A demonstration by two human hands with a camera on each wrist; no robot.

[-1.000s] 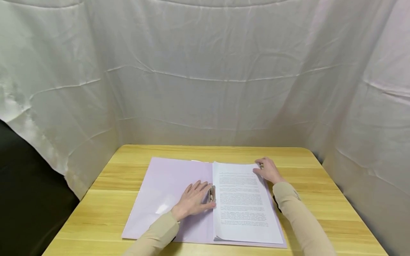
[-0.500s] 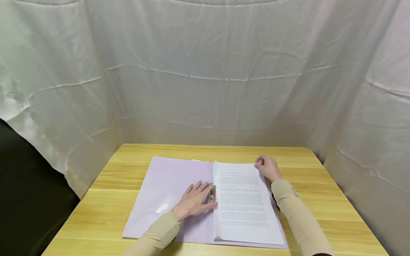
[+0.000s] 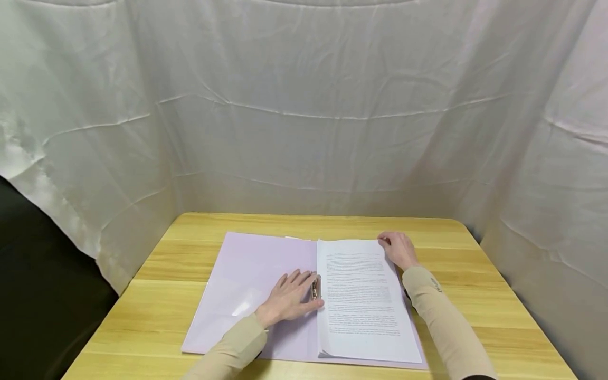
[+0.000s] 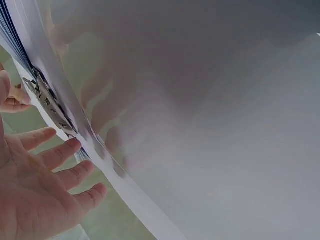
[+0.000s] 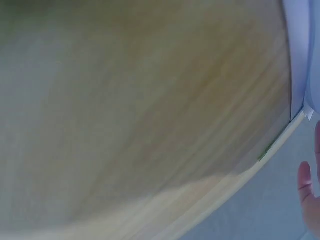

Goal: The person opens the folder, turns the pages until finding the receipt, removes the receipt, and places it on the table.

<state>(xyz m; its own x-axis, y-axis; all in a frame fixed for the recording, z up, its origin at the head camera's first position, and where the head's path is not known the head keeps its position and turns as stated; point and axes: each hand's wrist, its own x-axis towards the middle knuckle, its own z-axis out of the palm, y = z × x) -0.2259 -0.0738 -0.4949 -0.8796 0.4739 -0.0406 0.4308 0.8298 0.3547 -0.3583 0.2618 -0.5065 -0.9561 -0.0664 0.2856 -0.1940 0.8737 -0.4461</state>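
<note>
A lilac clip folder [image 3: 247,279] lies spread open on the table, with a stack of printed paper [image 3: 361,301] on its right side. Along the fold sits a metal clip [image 3: 315,288], also visible as a clip [image 4: 49,100] in the left wrist view. My left hand [image 3: 288,296] rests with spread, fairly straight fingers beside the clip, its thumb at the paper's left edge. At the stack's top right corner, my right hand [image 3: 399,250] has thumb and fingers curled together and pinches the paper there. How many sheets it holds is hidden.
The wooden table [image 3: 475,295] extends around the folder on every side. Pale grey curtains [image 3: 304,148] hang behind and at both sides. A black area [image 3: 43,285] shows at the far left.
My right thumb and fingers have drawn together at the corner, and the paper's top edge there now bows slightly upward. My left hand has stayed almost still.
</note>
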